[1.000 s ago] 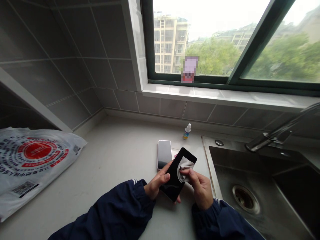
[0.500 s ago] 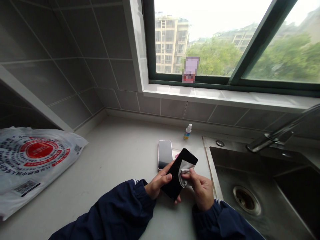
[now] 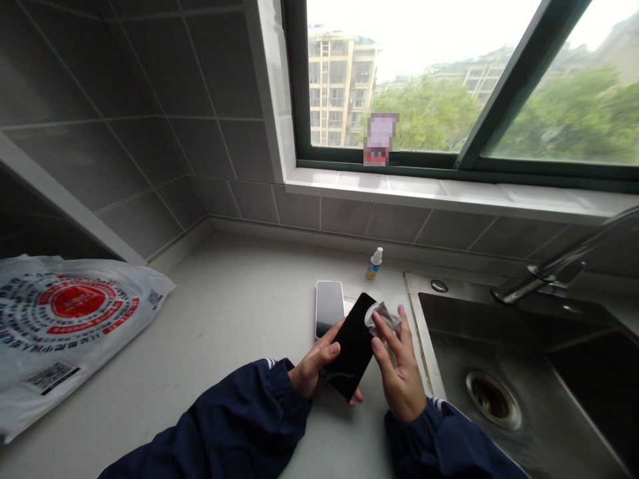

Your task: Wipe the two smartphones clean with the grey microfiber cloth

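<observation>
My left hand (image 3: pixel 319 362) is wrapped round a black smartphone (image 3: pixel 352 352), thumb on its dark glossy face and fingertips showing past its lower edge. The phone is tilted above the counter. At its upper right corner, a crumpled light grey cleaning cloth (image 3: pixel 383 317) lies under the fingers of my right hand (image 3: pixel 398 372), which press it to the surface. A second phone (image 3: pixel 329 306) with a pale rim lies flat on the counter, just behind my left hand. Something thin and pale beside it is mostly hidden by the black smartphone.
A small spray bottle (image 3: pixel 374 263) with a white cap stands near the back of the white counter (image 3: pixel 224 299). To the right are a steel sink (image 3: pixel 529 359) and a tap (image 3: pixel 524 283). A printed plastic bag (image 3: pixel 74 326) lies at the left. The window is behind.
My right hand has slid the cloth up and right to the phone's corner, and its fingers have straightened. The cloth is more bunched. My left hand keeps its hold on the smartphone, tilted slightly differently.
</observation>
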`<state>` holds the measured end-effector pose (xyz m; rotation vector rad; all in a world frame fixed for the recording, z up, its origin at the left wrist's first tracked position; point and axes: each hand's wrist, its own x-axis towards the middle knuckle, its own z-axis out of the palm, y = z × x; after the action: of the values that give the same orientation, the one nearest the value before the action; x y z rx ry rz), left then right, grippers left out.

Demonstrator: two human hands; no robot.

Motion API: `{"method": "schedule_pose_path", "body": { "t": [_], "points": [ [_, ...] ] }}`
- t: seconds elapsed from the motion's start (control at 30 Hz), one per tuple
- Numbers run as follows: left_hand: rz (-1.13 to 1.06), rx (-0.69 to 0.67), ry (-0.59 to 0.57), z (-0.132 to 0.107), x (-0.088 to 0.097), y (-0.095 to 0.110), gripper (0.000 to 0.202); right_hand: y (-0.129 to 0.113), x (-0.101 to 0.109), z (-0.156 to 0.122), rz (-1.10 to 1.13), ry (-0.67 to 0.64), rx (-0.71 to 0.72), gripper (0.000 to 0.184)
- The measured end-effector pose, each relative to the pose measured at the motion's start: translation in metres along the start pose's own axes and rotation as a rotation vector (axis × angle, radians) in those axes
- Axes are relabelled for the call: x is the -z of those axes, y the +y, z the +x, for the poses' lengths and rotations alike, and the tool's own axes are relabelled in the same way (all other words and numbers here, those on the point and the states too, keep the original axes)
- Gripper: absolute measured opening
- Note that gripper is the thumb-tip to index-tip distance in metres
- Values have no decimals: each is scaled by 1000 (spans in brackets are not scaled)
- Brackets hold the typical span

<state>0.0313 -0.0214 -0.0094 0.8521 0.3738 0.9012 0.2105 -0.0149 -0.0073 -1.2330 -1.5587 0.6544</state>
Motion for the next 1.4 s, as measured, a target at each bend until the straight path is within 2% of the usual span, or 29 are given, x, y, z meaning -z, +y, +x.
{"method": "schedule_pose_path", "body": {
  "t": [0.17,0.37,0.5,0.77,1.07,1.4],
  "points": [
    [12,-11,15,0,1,-2,66,7,10,5,-337,21,104,47],
    [5,-18,19,0,0,0,63,5,9,2,-529,-47,270,50],
    [22,7,-7,-1,-3,4,67,-2,7,-1,-560,-75,359,54],
    [24,35,1,-3,-5,4,68,-1,8,-1,-550,-106,430,57],
    [26,39,-31,1,-1,4,70,1,9,0,-617,-35,474,54],
    [9,48,-2,-1,-2,2,69,6,18,4,-623,51,504,51]
  ]
}}
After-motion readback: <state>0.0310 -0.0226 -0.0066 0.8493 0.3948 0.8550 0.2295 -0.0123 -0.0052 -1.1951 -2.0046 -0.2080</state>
